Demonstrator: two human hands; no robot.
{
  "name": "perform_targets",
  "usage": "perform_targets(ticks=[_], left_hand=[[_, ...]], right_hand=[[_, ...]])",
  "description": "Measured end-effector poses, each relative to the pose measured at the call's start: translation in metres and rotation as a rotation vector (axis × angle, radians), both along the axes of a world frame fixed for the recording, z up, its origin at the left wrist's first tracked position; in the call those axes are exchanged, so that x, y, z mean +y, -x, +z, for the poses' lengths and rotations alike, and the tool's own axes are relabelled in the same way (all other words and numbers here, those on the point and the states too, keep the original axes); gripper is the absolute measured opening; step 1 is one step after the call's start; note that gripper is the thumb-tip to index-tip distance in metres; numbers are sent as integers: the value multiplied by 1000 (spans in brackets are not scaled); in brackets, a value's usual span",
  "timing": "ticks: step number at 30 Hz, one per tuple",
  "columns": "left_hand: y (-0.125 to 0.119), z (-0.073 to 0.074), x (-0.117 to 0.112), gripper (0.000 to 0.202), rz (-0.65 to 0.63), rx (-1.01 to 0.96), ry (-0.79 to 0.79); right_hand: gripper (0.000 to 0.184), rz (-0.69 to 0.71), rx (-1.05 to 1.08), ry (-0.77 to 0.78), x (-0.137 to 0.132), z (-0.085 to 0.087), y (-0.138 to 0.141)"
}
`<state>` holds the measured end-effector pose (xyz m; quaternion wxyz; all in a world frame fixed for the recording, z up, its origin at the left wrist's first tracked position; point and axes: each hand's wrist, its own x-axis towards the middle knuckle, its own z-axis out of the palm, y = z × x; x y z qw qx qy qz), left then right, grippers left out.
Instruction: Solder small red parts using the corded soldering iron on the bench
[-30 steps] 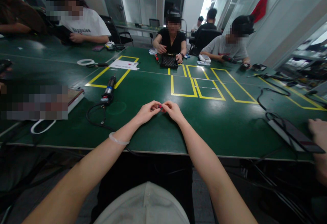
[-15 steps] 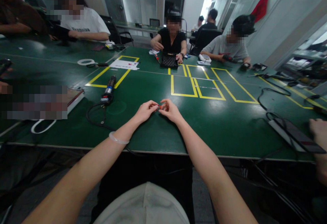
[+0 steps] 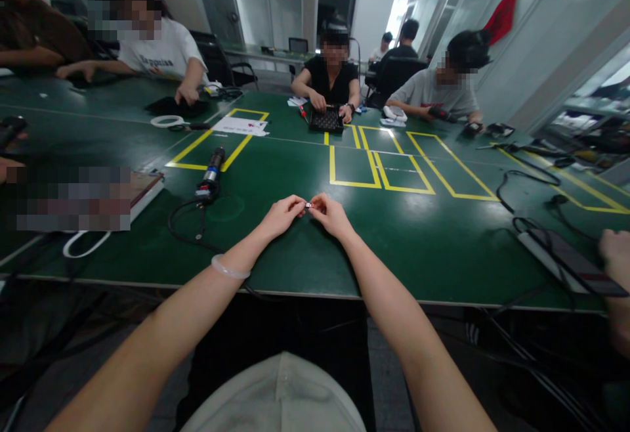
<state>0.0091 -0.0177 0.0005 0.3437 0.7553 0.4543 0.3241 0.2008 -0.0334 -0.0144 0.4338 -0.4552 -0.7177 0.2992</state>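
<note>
My left hand (image 3: 280, 215) and my right hand (image 3: 332, 215) meet fingertip to fingertip just above the green table (image 3: 305, 255). Both are closed in a pinch on one tiny part (image 3: 308, 205), pale with a dark spot, too small to name. A clear bangle (image 3: 229, 268) circles my left wrist. To the left of my hands lies a black and silver power tool (image 3: 210, 172) with its black cable (image 3: 184, 222) looping toward the near edge.
Yellow tape boxes (image 3: 381, 166) mark the table's middle. A black tray (image 3: 325, 119) sits before a person in black opposite. More people sit left and right. A power strip (image 3: 546, 251) and cables lie at right, beside someone's hand (image 3: 615, 255). A book (image 3: 142, 186) lies left.
My fingers have shifted slightly around the tiny part, which showed red before and looks pale now. The person at the far left has reached a hand down to a dark item on the table.
</note>
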Motion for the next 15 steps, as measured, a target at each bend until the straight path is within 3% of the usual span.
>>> perform_targets(ticks=[4, 7, 12, 15], left_hand=[[13, 3, 7, 37, 7, 138, -126], [40, 13, 17, 42, 125, 360, -259], [114, 32, 38, 64, 506, 782, -345], [162, 36, 53, 84, 605, 942, -200]], right_hand=[[15, -17, 9, 19, 0, 0, -2], [16, -13, 2, 31, 0, 0, -1], [16, 2, -5, 50, -1, 2, 1], [16, -3, -4, 50, -1, 2, 1]])
